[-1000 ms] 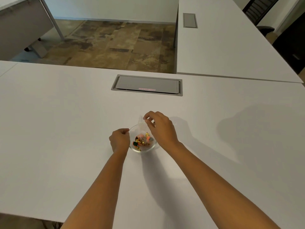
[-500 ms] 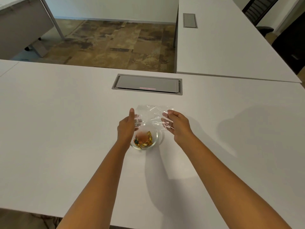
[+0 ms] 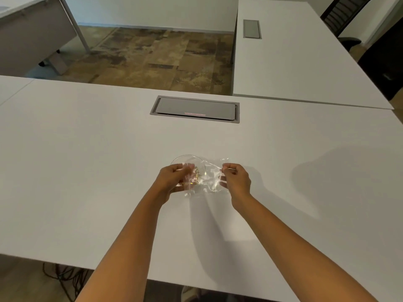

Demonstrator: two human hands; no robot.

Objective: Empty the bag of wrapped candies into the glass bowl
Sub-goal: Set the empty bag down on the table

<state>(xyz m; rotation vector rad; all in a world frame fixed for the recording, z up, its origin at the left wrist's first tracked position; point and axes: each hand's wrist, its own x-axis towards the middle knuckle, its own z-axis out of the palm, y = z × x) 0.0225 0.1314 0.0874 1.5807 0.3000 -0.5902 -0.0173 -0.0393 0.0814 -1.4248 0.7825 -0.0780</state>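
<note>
A small glass bowl (image 3: pixel 185 158) stands on the white table (image 3: pixel 87 171), mostly covered by my left hand and the bag. A few gold-wrapped candies (image 3: pixel 197 174) show inside it through the plastic. The clear plastic bag (image 3: pixel 210 176) is stretched flat between my two hands, just above and to the right of the bowl. My left hand (image 3: pixel 172 180) grips the bag's left end over the bowl. My right hand (image 3: pixel 236 179) pinches the bag's right end. The bag looks empty, though glare makes this hard to tell.
A grey cable hatch (image 3: pixel 195 109) is set into the table beyond the bowl. A second white table (image 3: pixel 294 62) adjoins at the back right. Cables (image 3: pixel 63 277) lie on the floor under the near edge.
Both hands lowered the bag from upright above the bowl and pulled it out flat sideways. The left hand now covers most of the bowl; the right hand moved right.
</note>
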